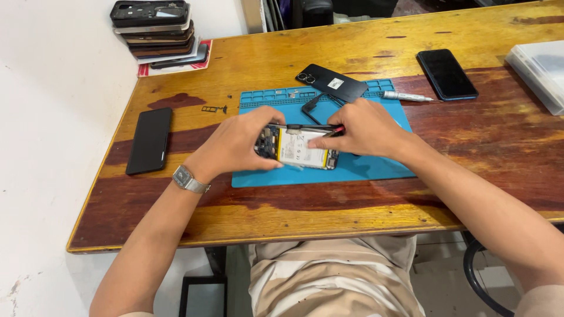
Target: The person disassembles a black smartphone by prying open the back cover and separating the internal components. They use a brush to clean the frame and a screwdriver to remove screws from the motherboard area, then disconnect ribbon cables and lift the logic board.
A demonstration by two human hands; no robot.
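Opened phone, pale flat battery bared, between both hands on blue rubbery mat

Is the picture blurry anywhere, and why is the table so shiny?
In the head view, the opened phone between the left hand and right hand looks sharp, with little blur; the varnished wooden table shows soft glare along its yellow front edge; light is even, with only faint shadows under the hands on the blue mat; the table edges lean outward, a wide-lens stretch.
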